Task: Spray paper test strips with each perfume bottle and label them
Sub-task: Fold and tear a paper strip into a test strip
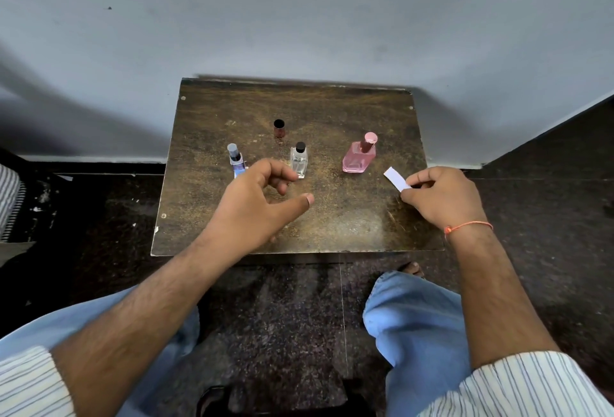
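Observation:
Three perfume bottles stand on a small dark wooden table (pixel 349 224): a blue one (pixel 236 161) at the left with a clear cap, a clear one (pixel 299 160) with a black top in the middle, and a pink one (pixel 359 154) with a pink cap at the right. My left hand (pixel 259 199) hovers just in front of the blue and clear bottles, fingers loosely curled, thumb out, holding nothing. My right hand (pixel 442 197) pinches a white paper test strip (pixel 396 178) over the table's right side, below the pink bottle.
A small brown cap (pixel 279 128) stands loose behind the bottles. The table's back edge meets a grey wall (pixel 299 18). Dark speckled floor (pixel 285 310) surrounds it. My knees in blue trousers (pixel 412 317) sit below the front edge.

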`<state>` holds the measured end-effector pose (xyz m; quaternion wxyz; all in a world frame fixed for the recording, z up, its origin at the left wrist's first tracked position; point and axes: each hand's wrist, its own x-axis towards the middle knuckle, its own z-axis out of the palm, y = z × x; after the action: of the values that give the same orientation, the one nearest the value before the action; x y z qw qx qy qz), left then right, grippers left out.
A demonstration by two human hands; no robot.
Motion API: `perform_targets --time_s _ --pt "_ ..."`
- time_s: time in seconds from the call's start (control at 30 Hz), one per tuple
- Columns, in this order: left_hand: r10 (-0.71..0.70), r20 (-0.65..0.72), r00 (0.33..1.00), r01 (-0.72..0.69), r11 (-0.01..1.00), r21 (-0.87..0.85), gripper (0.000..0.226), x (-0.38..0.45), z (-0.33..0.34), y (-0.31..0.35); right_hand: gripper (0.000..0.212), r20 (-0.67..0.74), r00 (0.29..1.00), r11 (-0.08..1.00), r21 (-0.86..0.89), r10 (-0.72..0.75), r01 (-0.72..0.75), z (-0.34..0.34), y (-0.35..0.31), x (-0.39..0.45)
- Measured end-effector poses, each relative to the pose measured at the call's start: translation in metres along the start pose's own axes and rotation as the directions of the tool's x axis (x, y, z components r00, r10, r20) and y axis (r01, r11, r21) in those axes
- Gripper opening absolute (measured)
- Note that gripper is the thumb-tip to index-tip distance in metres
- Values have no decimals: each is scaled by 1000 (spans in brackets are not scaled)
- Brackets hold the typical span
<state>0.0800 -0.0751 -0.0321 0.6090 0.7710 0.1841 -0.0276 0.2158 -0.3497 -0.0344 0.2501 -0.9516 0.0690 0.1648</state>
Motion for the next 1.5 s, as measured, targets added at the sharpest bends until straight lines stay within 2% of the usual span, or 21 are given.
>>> perform_targets --time_s 0.27,0.67,0.8,0.87,0.93,1.03,1.13,1.23,1.33,1.5 --pt "60 100 993 -66 997 51 29 1 9 -10 15 122 991 996 -61 -61 69 6 -4 -2" --pt "120 154 981 -144 977 158 26 -1 19 -16 14 243 939 937 -189 -245 293 7 -5 -7" --pt "148 173 974 -188 952 242 39 -2 22 -16 21 318 867 908 -41 -385 418 8 -11 -17" --pt "169 209 963 -227 929 293 49 -3 23 -14 24 387 799 882 100 -461 461 11 -19 -23" --pt "180 257 950 -254 922 293 46 -3 25 -14 24 429 715 833 242 -552 498 16 -28 -30" --pt "96 388 917 -207 944 257 16 1 26 -15 27 415 660 779 357 -626 515 21 -36 -37" --pt "54 459 887 -157 969 188 34 0 29 -15 29 406 650 766 366 -642 528 21 -35 -34" --pt "21 433 901 -78 990 114 48 3 25 -16 40 376 696 788 364 -611 496 19 -31 -28" --pt "-9 390 921 1 1000 20 42 10 23 -20 44 334 747 815 318 -575 485 16 -26 -21" --pt "-85 359 930 129 986 -101 36 11 17 -22 43 296 747 799 315 -595 512 17 -26 -19"
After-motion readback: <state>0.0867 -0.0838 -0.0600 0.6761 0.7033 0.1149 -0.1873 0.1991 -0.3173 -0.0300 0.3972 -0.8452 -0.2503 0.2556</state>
